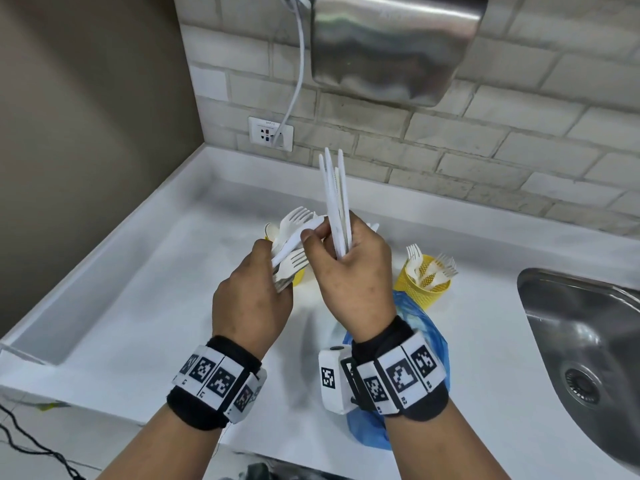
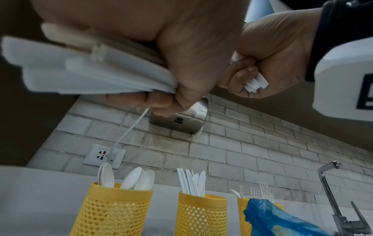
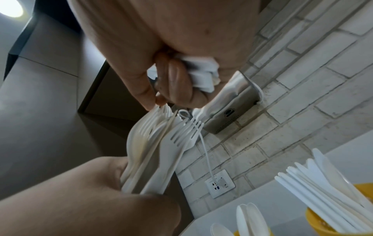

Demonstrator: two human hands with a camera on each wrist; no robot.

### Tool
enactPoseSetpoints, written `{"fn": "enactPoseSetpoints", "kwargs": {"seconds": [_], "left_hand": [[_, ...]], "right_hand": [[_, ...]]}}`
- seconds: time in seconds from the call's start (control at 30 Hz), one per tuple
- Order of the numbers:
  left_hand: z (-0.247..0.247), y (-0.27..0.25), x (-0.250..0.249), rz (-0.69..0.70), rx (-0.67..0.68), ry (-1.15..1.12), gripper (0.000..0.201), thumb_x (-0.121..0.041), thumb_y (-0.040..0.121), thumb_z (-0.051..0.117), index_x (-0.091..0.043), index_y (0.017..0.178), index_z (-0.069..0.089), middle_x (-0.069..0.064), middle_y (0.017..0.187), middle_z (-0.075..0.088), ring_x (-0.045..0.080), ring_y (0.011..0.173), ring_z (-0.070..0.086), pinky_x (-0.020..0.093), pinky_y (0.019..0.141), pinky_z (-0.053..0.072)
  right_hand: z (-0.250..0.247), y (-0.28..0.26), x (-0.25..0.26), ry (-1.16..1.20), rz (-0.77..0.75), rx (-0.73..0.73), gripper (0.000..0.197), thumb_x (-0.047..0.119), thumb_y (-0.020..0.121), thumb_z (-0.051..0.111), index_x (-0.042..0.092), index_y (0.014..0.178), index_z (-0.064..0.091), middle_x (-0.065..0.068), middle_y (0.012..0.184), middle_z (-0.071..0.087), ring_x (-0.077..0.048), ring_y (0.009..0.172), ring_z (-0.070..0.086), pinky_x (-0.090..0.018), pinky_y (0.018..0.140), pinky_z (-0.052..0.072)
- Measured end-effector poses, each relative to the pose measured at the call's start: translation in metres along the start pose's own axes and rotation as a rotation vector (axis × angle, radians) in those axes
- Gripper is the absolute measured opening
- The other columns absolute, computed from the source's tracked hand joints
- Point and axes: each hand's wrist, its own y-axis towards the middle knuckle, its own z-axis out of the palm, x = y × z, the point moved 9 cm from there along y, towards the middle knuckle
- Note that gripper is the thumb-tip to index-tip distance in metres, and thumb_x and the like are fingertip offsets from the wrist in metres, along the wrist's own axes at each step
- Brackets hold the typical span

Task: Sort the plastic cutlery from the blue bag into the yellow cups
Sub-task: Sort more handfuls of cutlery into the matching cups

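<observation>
My left hand [image 1: 277, 265] grips a fanned bundle of white plastic forks [image 1: 292, 237] above the counter. My right hand [image 1: 322, 240] holds several white knives [image 1: 335, 199] upright in its curled fingers, while its thumb and forefinger touch the tips of the left bundle. In the right wrist view the forks [image 3: 161, 143] fan up to the right fingers [image 3: 173, 83]. Three yellow mesh cups stand in a row: one with spoons [image 2: 115, 210], one with knives [image 2: 201, 214], one with forks [image 1: 424, 282]. The blue bag [image 1: 415, 320] lies crumpled under my right wrist.
A steel sink [image 1: 588, 341] is set into the white counter [image 1: 138, 306] at the right, with a tap [image 2: 331, 183] behind it. On the brick wall hang a steel hand dryer [image 1: 394, 46] and a socket [image 1: 270, 134] with a white cable.
</observation>
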Motion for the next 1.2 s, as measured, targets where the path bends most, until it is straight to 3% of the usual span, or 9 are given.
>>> {"fn": "enactPoseSetpoints", "kwargs": {"seconds": [0.17,0.3,0.43,0.53,0.63,0.77,0.87,1.0,1.2], "left_hand": [[-0.001,0.001,-0.001,0.011,0.001,0.037,0.023,-0.024,0.088,0.063,-0.016,0.104,0.049,-0.007,0.075,0.046,0.036,0.066,0.051,0.034,0.057,0.037],[0.001,0.002,-0.006,0.018,0.017,0.039,0.021,-0.021,0.088,0.062,-0.018,0.103,0.047,-0.008,0.076,0.046,0.037,0.068,0.052,0.034,0.058,0.038],[0.002,0.002,-0.012,0.027,0.000,0.036,0.023,-0.016,0.085,0.064,-0.017,0.104,0.050,-0.008,0.076,0.045,0.038,0.070,0.058,0.033,0.057,0.034],[0.003,0.000,-0.012,0.045,-0.003,0.036,0.029,-0.016,0.084,0.066,-0.015,0.110,0.052,-0.001,0.081,0.057,0.039,0.073,0.061,0.032,0.056,0.034],[0.002,-0.001,-0.007,0.045,-0.007,0.025,0.031,-0.017,0.085,0.065,-0.015,0.114,0.054,0.002,0.088,0.065,0.040,0.075,0.061,0.033,0.057,0.037],[0.000,-0.003,-0.002,0.042,0.001,0.027,0.027,-0.018,0.085,0.063,-0.016,0.109,0.052,0.001,0.086,0.064,0.040,0.073,0.060,0.033,0.057,0.036],[0.000,-0.008,-0.004,0.064,0.005,0.026,0.028,-0.015,0.083,0.066,-0.014,0.108,0.053,0.002,0.083,0.064,0.039,0.069,0.059,0.031,0.056,0.032],[0.003,-0.014,-0.009,0.108,0.017,0.023,0.029,-0.015,0.082,0.068,-0.014,0.107,0.052,0.002,0.082,0.064,0.037,0.065,0.058,0.030,0.055,0.032],[0.003,-0.024,-0.013,0.104,0.067,0.013,0.032,-0.019,0.084,0.065,-0.017,0.112,0.051,0.000,0.085,0.064,0.037,0.072,0.061,0.031,0.057,0.035]], "right_hand": [[-0.006,0.002,-0.003,0.075,0.032,-0.079,0.015,0.018,0.086,0.066,0.019,0.075,0.057,-0.002,0.068,0.056,-0.024,0.065,0.057,-0.045,0.067,0.054],[-0.017,0.000,-0.008,0.147,0.068,-0.151,0.019,0.008,0.090,0.064,0.016,0.075,0.056,0.004,0.062,0.052,-0.016,0.062,0.053,-0.033,0.065,0.049],[-0.014,0.003,-0.009,0.118,0.050,-0.079,0.019,0.017,0.089,0.074,0.013,0.078,0.060,-0.001,0.068,0.062,-0.016,0.064,0.060,-0.029,0.064,0.052],[-0.014,0.004,-0.006,0.083,0.031,-0.066,0.017,0.016,0.091,0.072,0.010,0.079,0.061,-0.003,0.069,0.063,-0.016,0.064,0.061,-0.031,0.064,0.051],[-0.027,0.005,-0.005,0.153,0.033,-0.165,0.014,0.008,0.093,0.066,0.007,0.083,0.057,0.000,0.066,0.058,-0.010,0.062,0.058,-0.018,0.062,0.046],[-0.025,0.003,-0.003,0.222,0.023,-0.154,0.012,0.004,0.093,0.063,0.009,0.087,0.055,-0.006,0.074,0.061,-0.023,0.072,0.063,-0.024,0.067,0.050],[-0.022,-0.001,-0.006,0.218,0.031,-0.125,0.016,0.000,0.090,0.066,0.012,0.087,0.056,0.011,0.068,0.059,-0.008,0.066,0.059,-0.017,0.067,0.046],[-0.021,-0.008,-0.019,0.279,0.139,-0.101,0.003,0.013,0.086,0.067,0.015,0.084,0.067,0.009,0.063,0.059,-0.011,0.057,0.055,-0.026,0.062,0.044],[-0.035,-0.019,-0.033,0.487,0.281,-0.197,0.021,0.015,0.103,0.058,0.005,0.095,0.074,0.010,0.047,0.041,-0.009,0.039,0.034,-0.025,0.050,0.030]]}}
